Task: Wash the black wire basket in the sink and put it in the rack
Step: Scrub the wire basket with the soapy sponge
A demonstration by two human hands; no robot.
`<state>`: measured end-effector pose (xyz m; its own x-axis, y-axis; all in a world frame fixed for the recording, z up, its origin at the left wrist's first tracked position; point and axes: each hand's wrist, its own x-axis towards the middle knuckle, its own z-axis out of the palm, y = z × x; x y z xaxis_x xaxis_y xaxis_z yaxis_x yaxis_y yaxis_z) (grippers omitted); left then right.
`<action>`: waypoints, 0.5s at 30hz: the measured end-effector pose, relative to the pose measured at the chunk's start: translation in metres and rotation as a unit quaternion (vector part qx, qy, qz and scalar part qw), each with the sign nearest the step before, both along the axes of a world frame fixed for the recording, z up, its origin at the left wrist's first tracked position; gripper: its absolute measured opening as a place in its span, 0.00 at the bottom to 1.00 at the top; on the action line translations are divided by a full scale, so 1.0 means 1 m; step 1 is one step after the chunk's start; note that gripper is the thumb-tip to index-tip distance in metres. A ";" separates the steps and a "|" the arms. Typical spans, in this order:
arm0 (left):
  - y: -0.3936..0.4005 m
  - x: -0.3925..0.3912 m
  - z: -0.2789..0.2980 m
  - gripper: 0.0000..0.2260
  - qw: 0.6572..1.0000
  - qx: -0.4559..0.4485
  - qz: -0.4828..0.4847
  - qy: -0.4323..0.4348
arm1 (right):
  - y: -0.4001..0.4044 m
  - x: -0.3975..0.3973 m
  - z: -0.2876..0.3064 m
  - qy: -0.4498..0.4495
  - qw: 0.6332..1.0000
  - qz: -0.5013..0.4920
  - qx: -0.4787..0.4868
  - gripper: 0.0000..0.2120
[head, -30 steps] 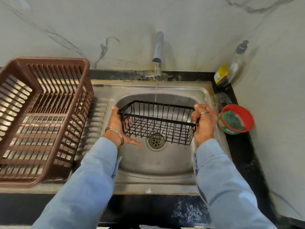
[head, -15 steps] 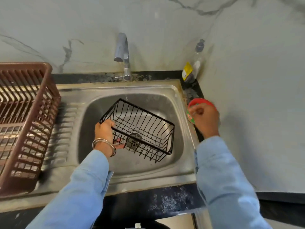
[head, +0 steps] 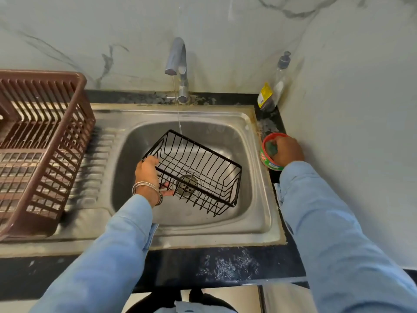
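Note:
The black wire basket (head: 198,170) hangs tilted over the steel sink (head: 259,213), its far corner under a thin stream from the tap (head: 178,64). My left hand (head: 146,170) grips the basket's left rim. My right hand (head: 286,150) is in the red tub (head: 266,159) on the counter to the right of the sink, fingers curled on the green scrub pad (head: 270,148) inside. The brown plastic rack (head: 40,141) stands on the drainboard to the left.
A clear soap bottle (head: 276,86) with a yellow label stands in the back right corner against the marble wall. The black counter edge (head: 225,265) runs along the front. The drain (head: 187,186) shows through the basket wires.
My right hand let go of the basket and went to the red tub, settling on the scrub pad. The basket, now held by the left hand alone, has swung to a tilted angle.

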<state>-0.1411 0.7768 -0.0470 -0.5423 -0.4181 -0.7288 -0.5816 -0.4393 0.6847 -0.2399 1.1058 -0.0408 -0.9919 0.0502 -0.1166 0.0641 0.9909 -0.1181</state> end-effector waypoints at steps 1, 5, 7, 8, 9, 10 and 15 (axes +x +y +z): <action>0.000 0.000 0.000 0.21 1.000 0.000 0.003 0.001 | 0.000 0.001 0.001 0.001 1.000 -0.008 -0.006 0.14; 0.000 -0.001 0.002 0.21 1.000 -0.004 0.003 0.006 | 0.001 0.004 0.016 0.052 0.990 -0.097 -0.090 0.17; 0.000 -0.002 0.002 0.20 1.000 -0.010 0.000 0.006 | 0.006 0.007 0.028 0.106 0.970 -0.138 -0.167 0.17; 0.000 -0.002 0.002 0.19 1.000 -0.013 -0.001 0.006 | 0.010 0.007 0.033 0.127 0.955 -0.162 -0.212 0.16; 0.000 -0.002 0.002 0.18 1.000 -0.014 0.001 0.005 | 0.011 0.010 0.038 0.139 0.938 -0.188 -0.257 0.16; 0.000 -0.002 0.002 0.18 1.000 -0.014 0.004 0.005 | 0.010 0.012 0.042 0.145 0.920 -0.209 -0.298 0.17; 0.000 -0.002 0.003 0.14 1.000 -0.010 0.008 0.011 | 0.001 0.016 0.048 0.089 0.765 -0.331 -0.546 0.20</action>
<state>-0.1428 0.7771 -0.0436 -0.5508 -0.4415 -0.7083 -0.5602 -0.4336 0.7058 -0.2240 1.1071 0.0068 -0.7961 0.5179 -0.3132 0.3953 0.0531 -0.9170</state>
